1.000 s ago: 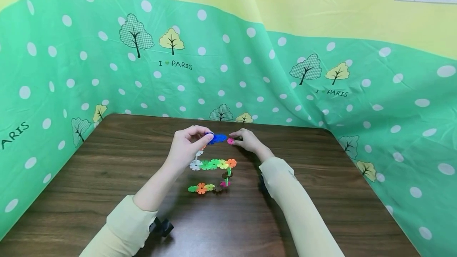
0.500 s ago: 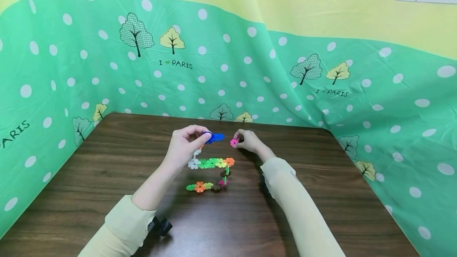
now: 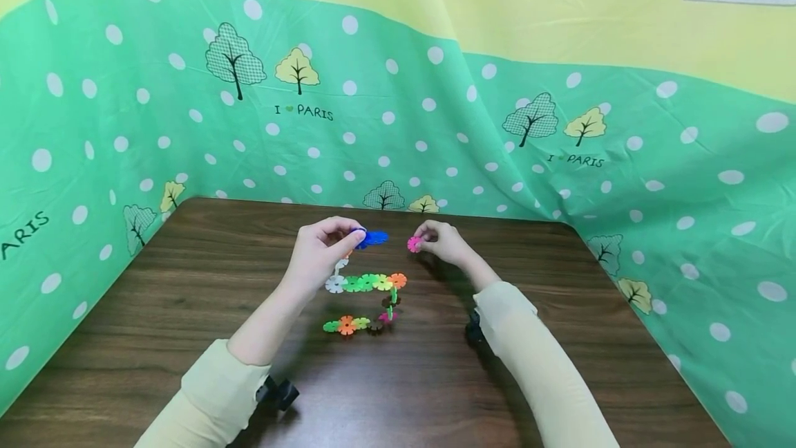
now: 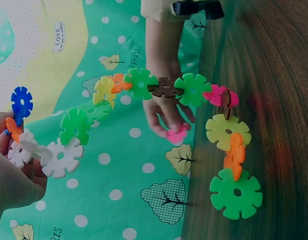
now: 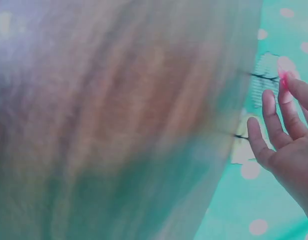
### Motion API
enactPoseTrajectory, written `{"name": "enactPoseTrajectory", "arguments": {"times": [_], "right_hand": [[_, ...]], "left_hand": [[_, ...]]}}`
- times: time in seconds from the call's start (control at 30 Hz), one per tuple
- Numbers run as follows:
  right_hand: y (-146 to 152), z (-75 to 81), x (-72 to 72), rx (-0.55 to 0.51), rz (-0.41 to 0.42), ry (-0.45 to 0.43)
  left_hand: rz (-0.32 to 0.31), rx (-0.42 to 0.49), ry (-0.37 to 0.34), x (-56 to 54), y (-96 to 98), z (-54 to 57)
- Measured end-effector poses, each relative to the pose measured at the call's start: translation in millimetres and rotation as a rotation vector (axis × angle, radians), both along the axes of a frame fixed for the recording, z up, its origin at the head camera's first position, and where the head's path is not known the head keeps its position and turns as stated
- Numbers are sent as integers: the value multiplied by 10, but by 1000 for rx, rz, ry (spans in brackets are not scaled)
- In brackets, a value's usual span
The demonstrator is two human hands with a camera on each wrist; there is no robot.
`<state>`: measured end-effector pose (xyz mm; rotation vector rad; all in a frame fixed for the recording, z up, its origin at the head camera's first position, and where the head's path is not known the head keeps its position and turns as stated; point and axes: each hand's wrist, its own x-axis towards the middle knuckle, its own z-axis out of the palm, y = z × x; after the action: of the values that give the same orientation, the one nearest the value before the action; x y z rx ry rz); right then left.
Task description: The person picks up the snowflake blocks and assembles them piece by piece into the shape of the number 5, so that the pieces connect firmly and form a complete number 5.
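Note:
My left hand (image 3: 305, 265) pinches a blue snowflake disc (image 3: 376, 238) at the upper end of a linked chain. Below it the chain zigzags through orange, white, green (image 3: 365, 283), yellow, brown and pink notched discs. In the left wrist view its far end is a green disc (image 4: 224, 196), hanging over the tabletop. My right hand (image 3: 446, 243) holds a single pink snowflake disc (image 3: 413, 245) between thumb and fingertips, a short gap right of the blue end. In the right wrist view its other fingers spread loosely, and the pink disc (image 5: 284, 82) is partly hidden by the thumb.
A dark wood-grain table (image 3: 560, 337) lies beneath both hands. Behind and at the sides hangs a green and yellow cloth (image 3: 348, 116) with dots and trees, meeting the table's back edge. A black wrist camera (image 3: 281, 394) is strapped to the left wrist.
My right hand has drawn away to the right with the pink disc, widening the gap to the blue disc. The left hand and chain have shifted slightly left.

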<state>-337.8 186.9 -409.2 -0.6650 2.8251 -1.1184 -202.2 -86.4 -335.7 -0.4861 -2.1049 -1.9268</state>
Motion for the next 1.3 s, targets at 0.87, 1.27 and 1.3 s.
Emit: {"name": "enactPoseTrajectory", "arguments": {"times": [0.87, 1.27, 1.3], "right_hand": [[-293, 1058, 1118, -581, 81, 112], [-475, 1235, 1489, -578, 92, 176], [-485, 1253, 1514, -578, 96, 173]], "left_hand": [[-18, 30, -22, 16, 46, 65], [-29, 15, -6, 40, 77, 94], [-32, 16, -5, 38, 80, 90]]}}
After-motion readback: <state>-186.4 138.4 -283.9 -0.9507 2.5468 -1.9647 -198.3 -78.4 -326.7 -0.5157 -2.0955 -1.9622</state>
